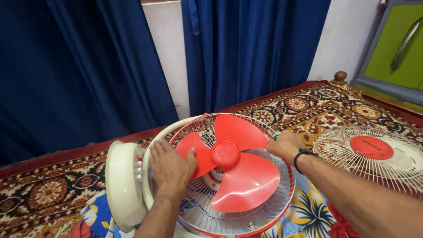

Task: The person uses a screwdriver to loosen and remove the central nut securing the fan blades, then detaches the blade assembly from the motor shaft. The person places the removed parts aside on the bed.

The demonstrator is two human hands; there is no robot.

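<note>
Head cam: my left hand [171, 169] lies flat, open, on the red fan blade [233, 161]; right hand [285, 145] pinches the rear grille [246, 220] rim. Front guard [374, 152] lies off, far right; blade not removed yet.

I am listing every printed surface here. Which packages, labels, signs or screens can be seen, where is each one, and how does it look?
Round red badge: centre of the detached white wire fan guard, on the patterned cloth at right; faint print, too small to read.
Packages, signs, screens: none visible.
</note>
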